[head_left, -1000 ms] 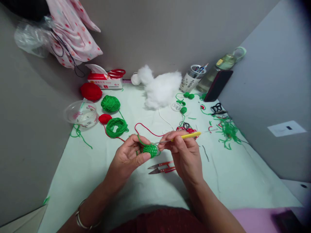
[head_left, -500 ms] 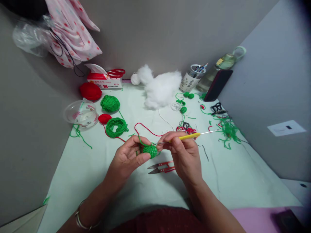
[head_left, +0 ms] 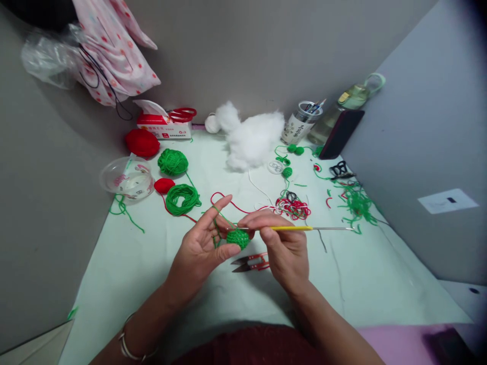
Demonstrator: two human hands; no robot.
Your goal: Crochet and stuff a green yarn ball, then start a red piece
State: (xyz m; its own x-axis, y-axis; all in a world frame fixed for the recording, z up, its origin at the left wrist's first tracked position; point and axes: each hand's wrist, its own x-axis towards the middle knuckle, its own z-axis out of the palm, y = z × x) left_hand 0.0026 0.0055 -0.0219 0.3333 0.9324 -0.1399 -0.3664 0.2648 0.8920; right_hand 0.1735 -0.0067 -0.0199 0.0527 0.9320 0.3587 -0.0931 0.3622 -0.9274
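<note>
Between the thumb and fingers of my left hand (head_left: 207,235) is a small green crocheted piece (head_left: 238,239), rounded in shape. Green yarn runs from it up over my raised left index finger. My right hand (head_left: 283,246) grips a crochet hook (head_left: 292,228) by its yellow handle, held nearly level. The hook's working end meets the top edge of the piece, though its very tip is hard to make out. Thread snips (head_left: 249,262) with orange-red handles lie on the table below, partly hidden by my right hand.
To the left are green yarn coils (head_left: 182,199), a green ball (head_left: 173,161), red yarn (head_left: 142,143) and a plastic bowl (head_left: 127,177). White stuffing (head_left: 254,139) sits at the back. On the right are tangled scraps (head_left: 292,208), green clippings (head_left: 357,203), a phone (head_left: 342,134) and a bottle (head_left: 327,121).
My left index finger has lifted and straightened, drawing the yarn up. The hook has swung to nearly level, my right hand shifting slightly left. The green piece has turned a little.
</note>
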